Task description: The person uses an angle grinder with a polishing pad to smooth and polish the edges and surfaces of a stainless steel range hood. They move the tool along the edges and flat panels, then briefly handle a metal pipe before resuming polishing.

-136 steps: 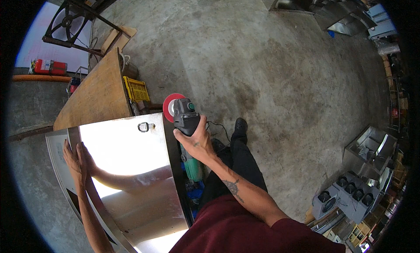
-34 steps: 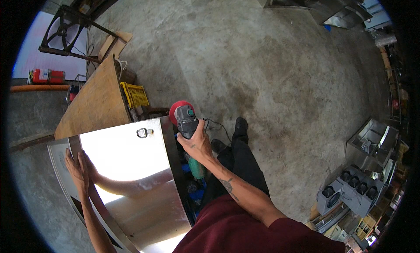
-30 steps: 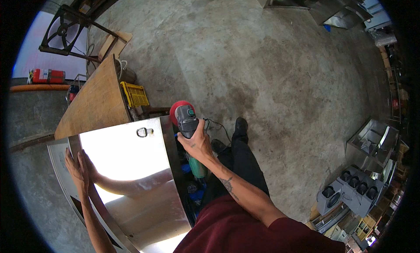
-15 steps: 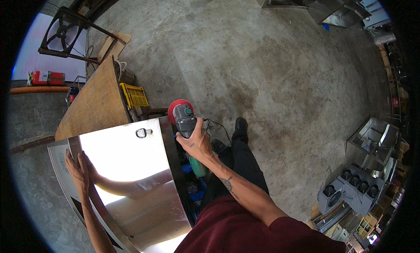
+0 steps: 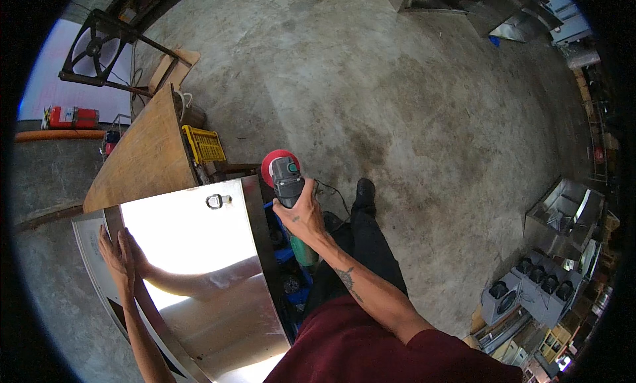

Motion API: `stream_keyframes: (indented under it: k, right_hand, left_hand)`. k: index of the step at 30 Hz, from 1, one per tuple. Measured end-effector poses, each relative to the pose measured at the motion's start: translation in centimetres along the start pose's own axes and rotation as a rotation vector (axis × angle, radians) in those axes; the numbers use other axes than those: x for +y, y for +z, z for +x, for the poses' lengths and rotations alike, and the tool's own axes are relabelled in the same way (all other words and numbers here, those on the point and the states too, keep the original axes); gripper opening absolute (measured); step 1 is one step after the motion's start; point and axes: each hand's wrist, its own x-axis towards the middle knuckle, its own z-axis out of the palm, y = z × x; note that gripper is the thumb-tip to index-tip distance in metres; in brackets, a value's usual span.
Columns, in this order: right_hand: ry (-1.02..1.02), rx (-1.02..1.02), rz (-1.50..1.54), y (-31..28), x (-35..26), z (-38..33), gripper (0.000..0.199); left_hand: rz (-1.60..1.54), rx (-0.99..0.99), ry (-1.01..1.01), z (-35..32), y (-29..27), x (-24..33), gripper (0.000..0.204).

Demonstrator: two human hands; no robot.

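Note:
My right hand [image 5: 303,214] is wrapped round an angle grinder [image 5: 289,187], dark grey with a teal button and a red disc [image 5: 271,163] on its head. The grinder is held up just off the right edge of a shiny metal panel [image 5: 192,234], and the disc appears apart from it. Flat along the panel's left rim lies my left hand [image 5: 119,260], fingers stretched out and holding nothing. A small metal latch [image 5: 215,201] sits near the panel's far edge. Part of the grinder's handle is hidden by my right hand.
Beyond the panel stand a wooden board [image 5: 142,154] and a yellow crate [image 5: 205,144]. Blue bins [image 5: 299,295] and a green cylinder [image 5: 303,252] are beside my legs. A black cord [image 5: 336,192] trails over the floor. Steel sinks [image 5: 566,207] stand at the right.
My right hand has shifted slightly right with the grinder, widening the gap between disc and panel edge. My left hand and the panel have stayed in place.

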Motion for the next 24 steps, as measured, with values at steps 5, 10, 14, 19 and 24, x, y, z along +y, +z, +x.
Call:
stream_keyframes:
  k: [5,10,14,19,24]
  right_hand:
    - [0.043,-0.088,0.030,-0.1,-0.2,-0.1,0.085]
    - [0.003,-0.072,0.042,-0.1,-0.3,-0.1,0.084]
    - [0.022,-0.084,0.033,-0.4,-0.8,-0.1,0.084]
    - [0.010,-0.067,0.048,-1.1,-2.7,-0.9,0.084]
    - [-0.044,-0.084,0.069,-2.2,-4.7,-1.8,0.085]
  left_hand:
    - [0.005,-0.002,0.015,-0.1,-0.2,-0.5,0.067]
    - [0.016,-0.015,-0.004,-0.2,-0.5,0.1,0.066]
    - [0.016,-0.011,-0.007,-0.1,-0.5,0.2,0.067]
    - [-0.001,-0.024,-0.019,-0.2,-0.3,0.1,0.069]
    - [0.017,-0.024,-0.025,-0.1,-0.4,0.5,0.069]
